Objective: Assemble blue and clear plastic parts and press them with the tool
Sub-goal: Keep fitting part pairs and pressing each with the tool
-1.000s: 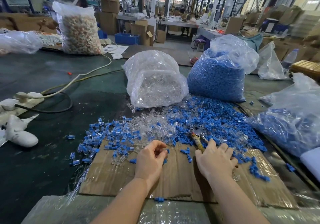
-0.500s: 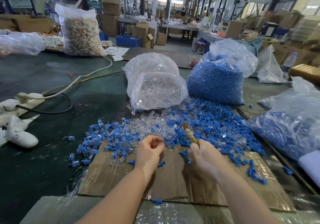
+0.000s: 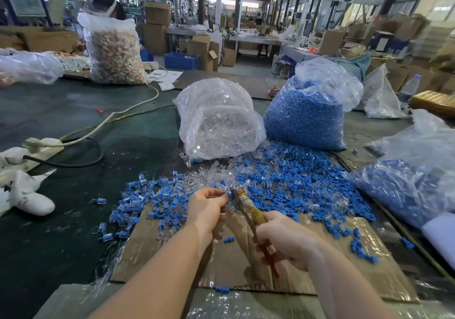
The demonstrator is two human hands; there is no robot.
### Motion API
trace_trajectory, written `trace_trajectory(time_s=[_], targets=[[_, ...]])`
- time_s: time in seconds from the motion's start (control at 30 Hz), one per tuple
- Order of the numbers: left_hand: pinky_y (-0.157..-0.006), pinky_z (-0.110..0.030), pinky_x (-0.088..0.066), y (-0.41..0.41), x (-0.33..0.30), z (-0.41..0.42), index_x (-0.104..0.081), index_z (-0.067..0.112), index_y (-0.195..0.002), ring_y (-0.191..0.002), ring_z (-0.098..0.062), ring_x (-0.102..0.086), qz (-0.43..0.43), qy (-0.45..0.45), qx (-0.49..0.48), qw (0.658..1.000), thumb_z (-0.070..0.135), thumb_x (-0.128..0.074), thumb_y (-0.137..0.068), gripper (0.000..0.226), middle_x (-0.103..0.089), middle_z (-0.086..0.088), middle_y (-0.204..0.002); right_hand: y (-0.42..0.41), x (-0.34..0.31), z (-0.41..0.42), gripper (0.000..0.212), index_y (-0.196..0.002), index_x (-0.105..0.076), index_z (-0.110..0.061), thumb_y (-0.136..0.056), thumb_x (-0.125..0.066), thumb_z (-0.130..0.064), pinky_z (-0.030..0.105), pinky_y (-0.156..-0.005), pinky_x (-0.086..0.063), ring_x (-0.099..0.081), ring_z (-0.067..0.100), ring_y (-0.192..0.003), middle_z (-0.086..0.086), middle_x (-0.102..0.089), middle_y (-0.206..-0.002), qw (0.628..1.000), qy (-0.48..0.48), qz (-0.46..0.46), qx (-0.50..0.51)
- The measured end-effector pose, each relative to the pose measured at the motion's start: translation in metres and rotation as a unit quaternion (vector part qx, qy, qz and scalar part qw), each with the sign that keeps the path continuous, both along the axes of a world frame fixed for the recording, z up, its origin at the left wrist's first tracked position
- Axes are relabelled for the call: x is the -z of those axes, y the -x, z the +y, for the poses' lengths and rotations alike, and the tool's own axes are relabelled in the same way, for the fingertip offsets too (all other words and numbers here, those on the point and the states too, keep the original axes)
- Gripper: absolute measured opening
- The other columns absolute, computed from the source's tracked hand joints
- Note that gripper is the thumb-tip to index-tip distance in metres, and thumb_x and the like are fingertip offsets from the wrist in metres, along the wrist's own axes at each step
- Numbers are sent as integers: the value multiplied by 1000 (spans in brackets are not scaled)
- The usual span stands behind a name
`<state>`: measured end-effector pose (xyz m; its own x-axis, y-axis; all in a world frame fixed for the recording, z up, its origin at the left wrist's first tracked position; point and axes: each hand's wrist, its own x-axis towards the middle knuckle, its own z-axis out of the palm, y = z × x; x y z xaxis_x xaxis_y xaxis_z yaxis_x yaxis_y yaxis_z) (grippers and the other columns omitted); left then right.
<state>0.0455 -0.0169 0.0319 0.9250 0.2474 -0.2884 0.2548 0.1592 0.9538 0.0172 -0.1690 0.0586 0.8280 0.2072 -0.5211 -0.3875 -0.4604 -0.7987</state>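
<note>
Left hand point(image 3: 208, 208) pinches clear-and-blue part at pliers point(image 3: 242, 201) nose, right hand point(image 3: 285, 240) clenching handles: seat squarely, squeeze gently.

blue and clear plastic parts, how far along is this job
Done: a spread of joined blue-and-clear pieces lies left of the cardboard sheet. In hand: the left hand pinches one part at the head of the yellow-handled pliers gripped by the right hand. Left: the loose blue heap and both full bags.
</note>
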Motion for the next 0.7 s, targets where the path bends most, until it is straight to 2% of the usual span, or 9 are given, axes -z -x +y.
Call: trace_trajectory(time_s=[0.1, 0.27, 0.4, 0.5, 0.63, 0.7], targets=[[-62, -27, -53, -1, -1, 1, -63, 6, -95, -69, -15, -60, -1, -8, -7, 1000, 2, -60, -87, 9, -64, -11, -86, 0, -1, 2, 14, -86, -48, -13, -80, -45, 0, 34, -63, -46, -50, 19, -66, 5, -49, -75, 1000, 9, -4, -2], [-53, -19, -50, 0, -2, 2, -63, 8, -97, -71, -13, -59, -7, -25, -11, 1000, 3, -59, -88, 11, -63, -10, -89, 3, -3, 5, 18, -81, -48, -16, -82, -42, 2, 27, -55, -41, -47, 13, -56, -1, -48, -64, 1000, 4, -9, -20], [-58, -25, -54, 0, -3, 3, -63, 9, -96, -70, -13, -59, -1, -20, -19, 1000, 3, -59, -88, 11, -63, -9, -88, 5, -6, 5, 19, -89, -49, -15, -79, -44, 1, 33, -64, -42, -48, 19, -68, 6, -51, -78, 999, -1, -7, -37], [-56, -23, -54, 2, -4, 4, -63, 10, -93, -70, -13, -59, -3, -25, -25, 999, 4, -59, -88, 10, -62, -8, -87, 7, -8, 7, 19, -89, -50, -13, -78, -44, 1, 35, -66, -39, -47, 22, -71, 8, -50, -82, 999, 7, -12, -48], [-49, -20, -52, 4, -5, 6, -63, 13, -86, -63, -11, -59, -2, -30, -34, 999, 3, -59, -87, 11, -62, -7, -83, 10, -9, 9, 18, -87, -47, -14, -80, -42, 2, 31, -62, -36, -43, 18, -66, 6, -47, -77, 998, 6, -19, -58], [-51, -21, -52, 4, -6, 7, -63, 13, -85, -63, -11, -59, -1, -27, -40, 999, 2, -59, -87, 11, -62, -7, -82, 11, -8, 10, 19, -89, -48, -13, -80, -41, 3, 30, -61, -35, -42, 16, -66, 4, -46, -75, 998, 0, -26, -56]])
